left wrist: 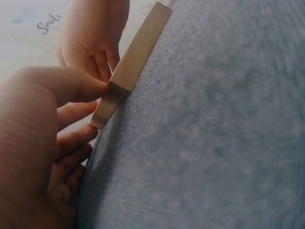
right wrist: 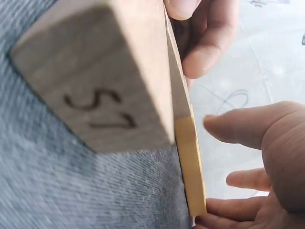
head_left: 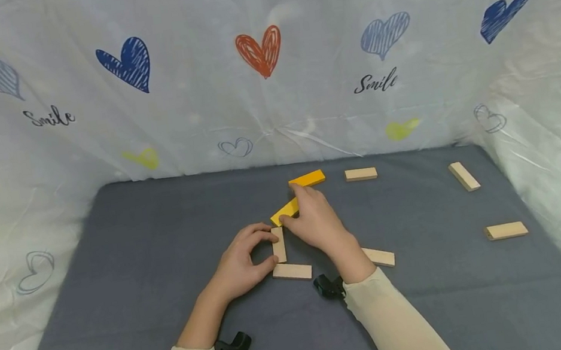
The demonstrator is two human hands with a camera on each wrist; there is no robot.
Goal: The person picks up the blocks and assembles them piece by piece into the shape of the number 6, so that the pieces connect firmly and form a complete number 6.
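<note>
My left hand (head_left: 241, 262) pinches an upright-lying plain wooden block (head_left: 280, 246), with the thumb near its lower end and a finger near its upper end. Another plain block (head_left: 292, 272) lies crosswise just below, and in the left wrist view this block (left wrist: 138, 52) stretches away past the thumb. My right hand (head_left: 316, 218) is over a slanted yellow block (head_left: 286, 210), whose lower end meets the top of the upright-lying one. In the right wrist view the thumb is apart from the yellow block (right wrist: 190, 167), while fingers touch its far end.
A second yellow block (head_left: 308, 178) lies behind the right hand. Plain blocks lie at the back (head_left: 361, 174), at the far right (head_left: 464, 176) and lower right (head_left: 506, 230). One numbered block (head_left: 380, 257) is partly under the right forearm. A white printed curtain (head_left: 324, 102) hangs behind the grey tabletop (head_left: 169, 228).
</note>
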